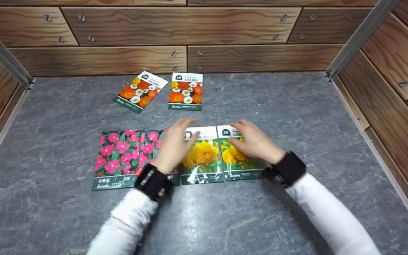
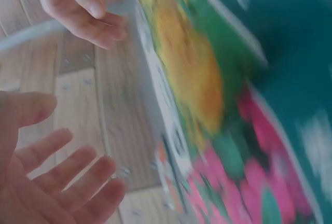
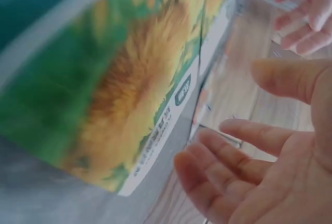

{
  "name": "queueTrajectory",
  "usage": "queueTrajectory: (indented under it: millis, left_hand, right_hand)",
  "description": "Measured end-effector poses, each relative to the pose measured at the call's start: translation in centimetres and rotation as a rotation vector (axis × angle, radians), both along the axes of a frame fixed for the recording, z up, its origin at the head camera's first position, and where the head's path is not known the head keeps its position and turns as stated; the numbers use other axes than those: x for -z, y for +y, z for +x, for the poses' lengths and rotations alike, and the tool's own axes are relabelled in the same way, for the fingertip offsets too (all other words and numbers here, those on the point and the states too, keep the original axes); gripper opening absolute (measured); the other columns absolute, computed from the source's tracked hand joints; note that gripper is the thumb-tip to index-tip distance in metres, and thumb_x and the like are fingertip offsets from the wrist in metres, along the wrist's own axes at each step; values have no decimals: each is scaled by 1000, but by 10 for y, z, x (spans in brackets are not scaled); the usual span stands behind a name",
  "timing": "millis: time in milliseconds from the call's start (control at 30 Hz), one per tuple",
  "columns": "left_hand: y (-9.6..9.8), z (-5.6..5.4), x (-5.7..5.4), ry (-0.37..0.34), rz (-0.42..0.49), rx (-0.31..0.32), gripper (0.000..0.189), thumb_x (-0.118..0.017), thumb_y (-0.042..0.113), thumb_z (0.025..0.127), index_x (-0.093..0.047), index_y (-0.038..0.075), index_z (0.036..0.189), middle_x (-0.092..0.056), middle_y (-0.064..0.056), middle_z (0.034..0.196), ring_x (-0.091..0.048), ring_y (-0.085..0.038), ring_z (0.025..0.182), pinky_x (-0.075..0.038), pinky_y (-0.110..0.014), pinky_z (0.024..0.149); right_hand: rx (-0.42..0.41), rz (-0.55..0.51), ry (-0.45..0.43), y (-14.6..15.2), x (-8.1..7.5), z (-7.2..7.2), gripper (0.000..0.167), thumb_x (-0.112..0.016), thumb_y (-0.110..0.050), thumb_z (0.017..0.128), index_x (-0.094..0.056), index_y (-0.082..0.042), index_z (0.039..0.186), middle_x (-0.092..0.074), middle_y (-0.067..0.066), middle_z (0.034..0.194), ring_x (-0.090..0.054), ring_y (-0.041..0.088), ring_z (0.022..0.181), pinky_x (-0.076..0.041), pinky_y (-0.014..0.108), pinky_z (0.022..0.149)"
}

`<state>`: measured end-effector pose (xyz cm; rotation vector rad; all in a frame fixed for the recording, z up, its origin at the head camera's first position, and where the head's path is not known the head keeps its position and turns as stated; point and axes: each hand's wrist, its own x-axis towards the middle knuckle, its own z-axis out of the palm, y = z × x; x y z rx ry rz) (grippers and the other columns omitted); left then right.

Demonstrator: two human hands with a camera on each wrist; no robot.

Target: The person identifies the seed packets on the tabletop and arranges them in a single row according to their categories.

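Two seed packets with yellow flowers, a left one (image 1: 202,156) and a right one (image 1: 230,156), lie side by side on the grey surface. To their left are two pink-flower packets, one fully in sight (image 1: 117,154) and one (image 1: 149,145) partly hidden by my left arm. My left hand (image 1: 174,143) hovers over the boundary of the pink and yellow packets, fingers loosely spread and holding nothing. Over the right yellow packet is my right hand (image 1: 255,141), fingers relaxed and apart from each other. Both wrist views show empty palms beside the packets.
Farther back lie two orange-and-white flower packets, one tilted (image 1: 141,92) and one straight (image 1: 186,92). A wood-patterned wall (image 1: 186,26) rises behind them, with similar side walls at left and right. Metal strips (image 1: 360,39) run along the corners.
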<state>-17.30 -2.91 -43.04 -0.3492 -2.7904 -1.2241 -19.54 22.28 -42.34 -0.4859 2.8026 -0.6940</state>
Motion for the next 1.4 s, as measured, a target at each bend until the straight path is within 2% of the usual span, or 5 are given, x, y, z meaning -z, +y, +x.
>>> queueTrajectory:
  millis: [367, 767, 1000, 1233, 1400]
  left_hand:
    - [-44, -51, 13, -58, 15, -130, 44, -63, 23, 106, -60, 3, 145, -63, -23, 145, -66, -39, 113, -54, -52, 102]
    - [-46, -99, 18, -177, -88, -213, 48, -57, 25, 109, -53, 3, 151, -61, -25, 147, -61, -42, 132, -50, -53, 112]
    - [-39, -107, 17, -182, -164, -197, 45, -56, 23, 109, -55, 4, 150, -64, -24, 146, -65, -42, 128, -52, -53, 113]
    - [-42, -108, 16, -215, -220, -135, 45, -57, 20, 107, -57, 6, 150, -64, -22, 148, -62, -42, 135, -50, -54, 115]
    - [-41, -104, 16, -221, -222, -87, 46, -56, 20, 108, -55, 8, 153, -61, -21, 152, -59, -41, 139, -49, -55, 116]
  right_hand:
    - [-102, 34, -44, -53, -8, -71, 62, -61, -31, 106, -44, 0, 158, -43, 25, 164, -39, 41, 155, -30, 55, 132]
    - [47, -36, -121, -88, 4, -129, 63, -59, -28, 107, -40, 0, 160, -45, 23, 164, -44, 36, 154, -35, 47, 131]
    - [108, -122, -138, -102, 5, -137, 62, -59, -26, 106, -41, 1, 159, -52, 23, 158, -51, 35, 147, -43, 45, 125]
    - [429, -601, -412, -112, -2, -144, 69, -61, -17, 104, -30, 3, 162, -42, 21, 165, -52, 32, 145, -47, 38, 121]
    - [577, -691, -348, -123, -7, -146, 47, -64, -7, 100, -55, 6, 145, -61, 22, 147, -71, 21, 98, -63, 24, 80]
